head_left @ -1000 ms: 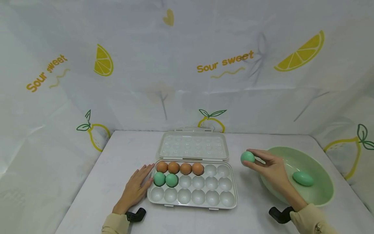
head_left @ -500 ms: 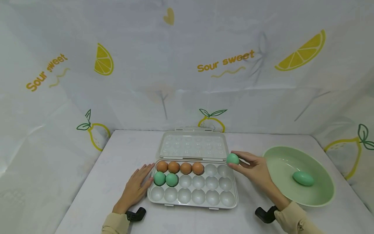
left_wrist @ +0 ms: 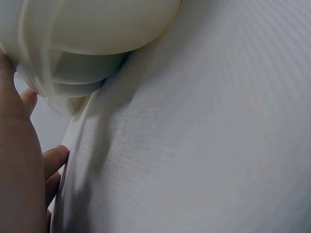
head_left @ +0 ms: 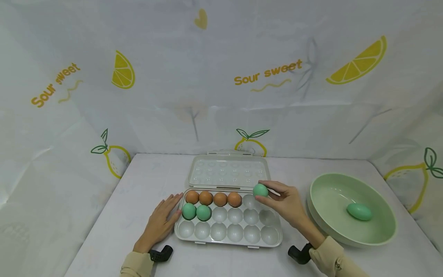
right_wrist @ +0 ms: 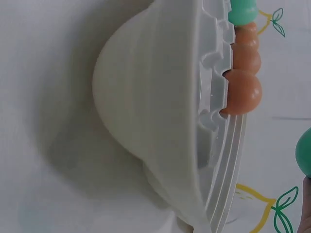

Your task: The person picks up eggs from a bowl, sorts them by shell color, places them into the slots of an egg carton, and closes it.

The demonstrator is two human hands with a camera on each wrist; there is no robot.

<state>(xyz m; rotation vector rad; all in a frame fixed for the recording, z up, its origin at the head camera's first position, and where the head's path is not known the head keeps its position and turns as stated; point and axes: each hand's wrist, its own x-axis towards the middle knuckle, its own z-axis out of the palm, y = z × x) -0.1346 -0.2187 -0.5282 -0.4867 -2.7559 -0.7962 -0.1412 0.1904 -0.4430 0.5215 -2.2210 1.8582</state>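
Observation:
My right hand (head_left: 288, 202) pinches a green egg (head_left: 260, 190) between thumb and fingers, over the back right part of the egg tray (head_left: 226, 243). In the right wrist view that green egg (right_wrist: 304, 154) shows at the right edge, above the tray's rim. My left hand (head_left: 162, 221) lies with straight fingers along the tray's left side; in the left wrist view its fingers (left_wrist: 56, 160) reach beside the tray's underside (left_wrist: 112, 29). Several brown eggs (head_left: 220, 199) fill the back row from the left. Two green eggs (head_left: 203, 212) sit at the left of the middle row.
The tray's clear lid (head_left: 229, 171) is folded open behind it. A light green bowl (head_left: 325, 207) stands at the right with one green egg (head_left: 360, 211) in it. A white curtain (head_left: 214, 77) with lemon prints closes off the back of the white table (head_left: 152, 169).
My right hand has carried the green egg leftward, from beside the bowl to above the tray's back right cups. My left hand has stayed at the tray's left side.

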